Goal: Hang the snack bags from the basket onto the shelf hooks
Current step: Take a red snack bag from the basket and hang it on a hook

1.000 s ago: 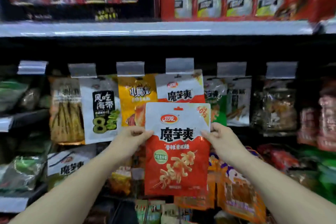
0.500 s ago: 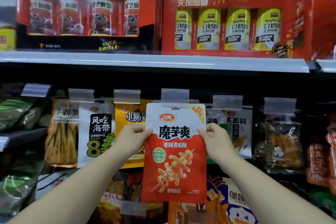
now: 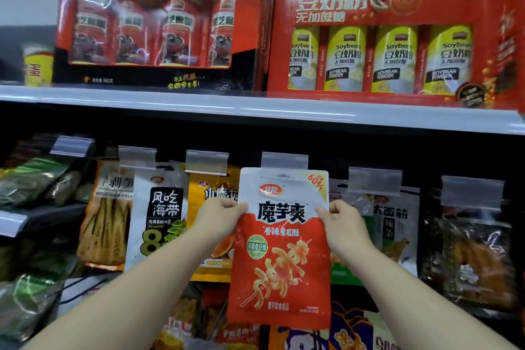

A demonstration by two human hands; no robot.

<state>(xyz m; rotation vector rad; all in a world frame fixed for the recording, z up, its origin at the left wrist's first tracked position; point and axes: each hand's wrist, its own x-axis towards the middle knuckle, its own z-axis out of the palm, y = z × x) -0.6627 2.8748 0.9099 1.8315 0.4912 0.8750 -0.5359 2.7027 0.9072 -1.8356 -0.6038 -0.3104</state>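
In the head view, a flat, glossy red-and-white plastic snack bag (image 3: 279, 247) is hanging upright in front of the hook row, its top edge touching the clear plastic label holder (image 3: 284, 160). The left hand (image 3: 220, 217) is pinching its left edge; the right hand (image 3: 342, 226) is pinching its right edge, each grip narrow, arms reaching up. Neighbouring hanging packets (image 3: 159, 216) are crowding both sides beneath the grey shelf edge (image 3: 255, 109).

Two bare forearms, no sleeves, both hands (image 3: 224, 214) (image 3: 342, 220) ungloved, without rings or watch.
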